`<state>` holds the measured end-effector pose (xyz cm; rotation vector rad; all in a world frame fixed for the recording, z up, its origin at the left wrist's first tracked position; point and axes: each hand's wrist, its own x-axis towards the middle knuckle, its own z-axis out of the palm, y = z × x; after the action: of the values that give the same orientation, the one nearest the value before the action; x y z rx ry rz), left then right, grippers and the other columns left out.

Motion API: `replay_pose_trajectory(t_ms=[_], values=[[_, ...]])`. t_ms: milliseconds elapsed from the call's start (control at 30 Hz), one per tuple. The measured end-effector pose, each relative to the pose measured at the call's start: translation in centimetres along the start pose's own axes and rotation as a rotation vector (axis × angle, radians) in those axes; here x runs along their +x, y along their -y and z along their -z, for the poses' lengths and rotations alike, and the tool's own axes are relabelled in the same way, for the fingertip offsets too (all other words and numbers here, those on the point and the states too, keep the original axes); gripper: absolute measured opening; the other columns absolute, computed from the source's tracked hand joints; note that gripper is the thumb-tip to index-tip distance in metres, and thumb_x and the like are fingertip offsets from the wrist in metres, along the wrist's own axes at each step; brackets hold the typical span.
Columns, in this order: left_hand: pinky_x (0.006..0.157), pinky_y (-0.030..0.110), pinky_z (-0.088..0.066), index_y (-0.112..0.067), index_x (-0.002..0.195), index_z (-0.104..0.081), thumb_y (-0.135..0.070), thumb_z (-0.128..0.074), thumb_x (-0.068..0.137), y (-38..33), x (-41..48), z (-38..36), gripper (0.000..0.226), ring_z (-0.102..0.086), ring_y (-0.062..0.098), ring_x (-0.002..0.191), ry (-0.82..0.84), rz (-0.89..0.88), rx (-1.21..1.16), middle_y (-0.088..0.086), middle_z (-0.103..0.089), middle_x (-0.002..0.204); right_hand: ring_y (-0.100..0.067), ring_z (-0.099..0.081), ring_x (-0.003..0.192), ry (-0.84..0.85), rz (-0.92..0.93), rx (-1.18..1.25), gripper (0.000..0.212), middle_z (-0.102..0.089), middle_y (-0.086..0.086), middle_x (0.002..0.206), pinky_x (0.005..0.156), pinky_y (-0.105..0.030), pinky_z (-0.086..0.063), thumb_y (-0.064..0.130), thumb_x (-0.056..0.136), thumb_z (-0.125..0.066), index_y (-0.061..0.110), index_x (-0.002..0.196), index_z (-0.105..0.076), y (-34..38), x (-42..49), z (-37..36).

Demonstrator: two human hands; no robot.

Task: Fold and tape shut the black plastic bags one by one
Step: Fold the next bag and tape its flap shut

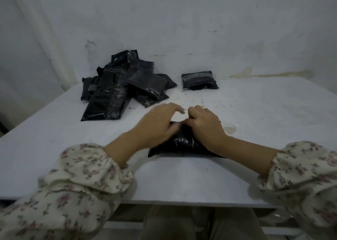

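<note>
- Hands close together, both on the black bag (182, 146).
- left hand (156, 125) is blurred, palm resting on the bag, fingers loosely stretched past its far edge.
- right hand (205, 125) has its fingers curled, gripping that same far edge.
- Black bag lies flat near the front edge of the desk (264, 115).
- pile of bags (124, 88) sits beyond the black bag to the left, well apart.
- taped bag (199, 80) sits beyond it to the right, near the desk's rear edge.
- A wide stretch of desk shows between the black bag and both.
</note>
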<state>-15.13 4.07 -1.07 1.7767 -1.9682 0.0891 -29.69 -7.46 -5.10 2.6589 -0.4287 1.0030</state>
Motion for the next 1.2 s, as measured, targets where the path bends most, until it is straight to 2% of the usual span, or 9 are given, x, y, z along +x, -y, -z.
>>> replay_pose_trajectory(t_ms=[100,267,500,600,667,833,933,1067,1200], values=[[0.099,0.025,-0.036,-0.019,0.149,-0.025,-0.055,-0.055,0.089,-1.7,-0.1,-2.5,0.075,-0.049,0.014,0.121,0.185,0.096,-0.021,-0.003,-0.049,0.139,-0.024,-0.054,0.059,-0.003,-0.07,0.107,0.021,-0.054,-0.005,0.065,0.051,-0.022,-0.027,-0.001,0.059,-0.081,0.01,0.076,-0.075,-0.6,-0.2,0.1],[0.102,0.029,-0.031,-0.02,0.153,-0.022,-0.075,-0.024,0.082,-0.6,-1.2,-4.8,0.089,-0.046,0.017,0.121,0.174,0.025,0.165,-0.001,-0.049,0.139,-0.026,-0.062,0.063,0.001,-0.05,0.236,0.012,-0.064,-0.004,0.07,0.044,-0.026,-0.046,0.008,0.071,-0.066,0.008,0.078,-0.076,-2.6,-1.1,0.8],[0.1,0.03,-0.03,-0.028,0.147,-0.036,-0.071,-0.015,0.084,-0.5,-0.6,-5.2,0.079,-0.045,0.017,0.121,0.131,0.011,0.22,-0.007,-0.045,0.144,-0.029,-0.064,0.066,0.221,0.099,0.203,0.039,-0.065,-0.01,0.077,0.047,-0.03,-0.051,-0.014,0.064,-0.071,0.004,0.099,-0.074,-5.0,-2.8,1.9],[0.095,0.031,-0.032,-0.03,0.145,-0.037,-0.07,-0.012,0.084,-1.0,0.5,-5.4,0.078,-0.046,0.017,0.119,0.149,0.002,0.265,-0.012,-0.042,0.147,-0.03,-0.063,0.083,0.432,-0.052,0.231,0.037,-0.066,-0.011,0.092,0.067,-0.037,-0.052,-0.007,0.079,-0.061,0.008,0.112,-0.07,-5.5,-1.8,3.4],[0.094,0.033,-0.033,-0.03,0.145,-0.037,-0.07,-0.009,0.083,-1.4,1.2,-5.6,0.079,-0.046,0.018,0.118,0.16,0.003,0.293,-0.013,-0.042,0.147,-0.022,-0.061,0.09,0.624,-0.144,0.263,0.036,-0.067,-0.008,0.1,0.08,-0.032,-0.048,-0.002,0.084,-0.057,0.011,0.117,-0.067,-6.4,-0.5,4.4],[0.093,0.035,-0.032,-0.032,0.145,-0.036,-0.07,-0.012,0.083,-2.3,2.4,-6.3,0.077,-0.045,0.018,0.117,0.178,-0.014,0.269,-0.014,-0.043,0.145,0.004,-0.054,0.074,0.96,-0.182,0.271,0.039,-0.064,0.017,0.076,0.074,-0.016,-0.042,0.005,0.085,-0.061,0.02,0.121,-0.061,-8.8,1.8,7.0],[0.092,0.037,-0.033,-0.034,0.144,-0.037,-0.071,-0.015,0.082,-2.7,2.4,-6.4,0.075,-0.044,0.018,0.116,0.176,-0.018,0.221,-0.016,-0.045,0.142,0.013,-0.051,0.073,1.019,-0.19,0.279,0.04,-0.067,0.016,0.083,0.071,-0.007,-0.037,0.008,0.089,-0.056,0.027,0.125,-0.056,-9.0,1.1,7.6],[0.094,0.043,-0.035,-0.04,0.145,-0.031,-0.073,-0.024,0.085,-4.3,2.5,-6.3,0.069,-0.04,0.017,0.117,0.239,-0.039,0.211,-0.015,-0.04,0.141,0.01,-0.053,0.08,1.027,-0.284,0.355,0.037,-0.071,0.008,0.1,0.067,-0.002,-0.036,0.014,0.091,-0.058,0.032,0.123,-0.052,-9.2,-0.8,8.4],[0.097,0.047,-0.034,-0.041,0.146,-0.028,-0.068,-0.036,0.09,-6.5,2.2,-6.4,0.063,-0.036,0.017,0.12,0.274,-0.065,0.222,-0.012,-0.036,0.141,-0.005,-0.061,0.085,1.013,-0.39,0.42,0.028,-0.07,0.01,0.096,0.074,-0.015,-0.043,0.017,0.086,-0.068,0.032,0.105,-0.053,-9.3,-2.5,9.8]])
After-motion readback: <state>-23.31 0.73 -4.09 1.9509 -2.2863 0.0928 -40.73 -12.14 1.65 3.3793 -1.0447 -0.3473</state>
